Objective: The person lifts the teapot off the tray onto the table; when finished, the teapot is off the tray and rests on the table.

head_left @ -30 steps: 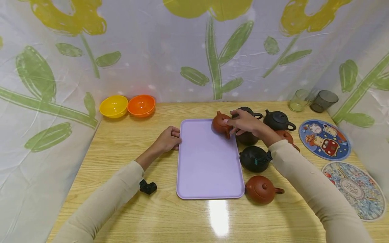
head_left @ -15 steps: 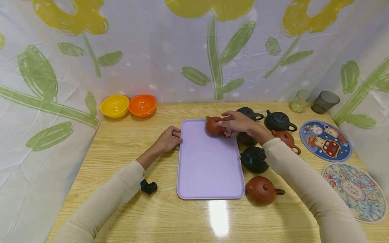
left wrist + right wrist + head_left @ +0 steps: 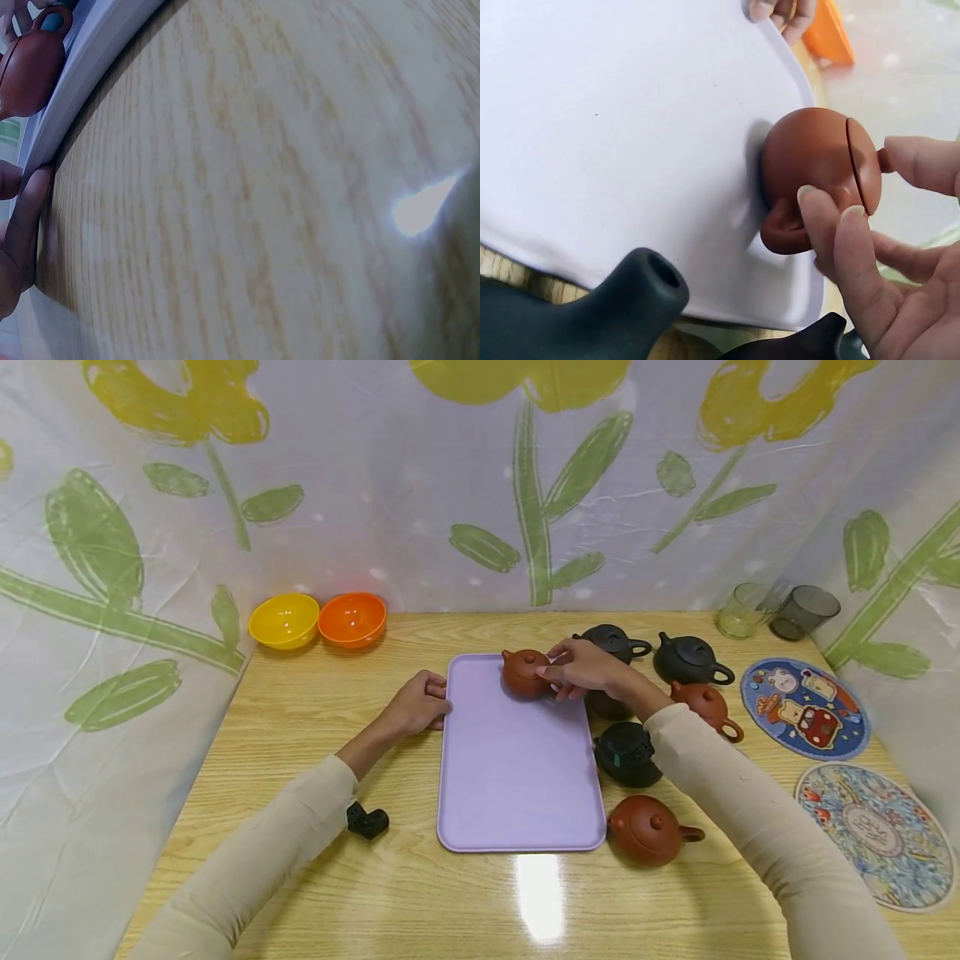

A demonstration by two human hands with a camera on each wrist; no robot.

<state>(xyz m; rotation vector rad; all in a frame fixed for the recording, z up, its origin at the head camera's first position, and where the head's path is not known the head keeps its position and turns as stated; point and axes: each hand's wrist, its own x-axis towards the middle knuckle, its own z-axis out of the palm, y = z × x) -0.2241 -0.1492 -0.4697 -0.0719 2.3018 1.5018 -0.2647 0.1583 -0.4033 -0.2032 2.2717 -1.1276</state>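
A small reddish-brown teapot (image 3: 522, 675) stands upright on the far part of the lilac tray (image 3: 517, 760). My right hand (image 3: 588, 667) holds it: in the right wrist view the thumb presses the lid knob (image 3: 885, 160), and the other fingers are at the handle (image 3: 784, 234). At the tray's left rim, my left hand (image 3: 415, 703) grips the edge between thumb and fingers, seen also in the left wrist view at the rim (image 3: 75, 82). A black teapot (image 3: 626, 753) and a larger reddish-brown teapot (image 3: 648, 829) stand along the tray's right side.
Behind the right hand are more teapots, including a black one (image 3: 686, 658) and a reddish-brown one (image 3: 703, 702). Yellow (image 3: 285, 622) and orange (image 3: 352, 618) bowls sit at the back left. Two glasses (image 3: 802, 610) and round mats (image 3: 806, 708) lie to the right.
My right hand has moved left with the small teapot, further in from the tray's right edge, and the teapot has turned so its spout points left. The left hand stays at the rim.
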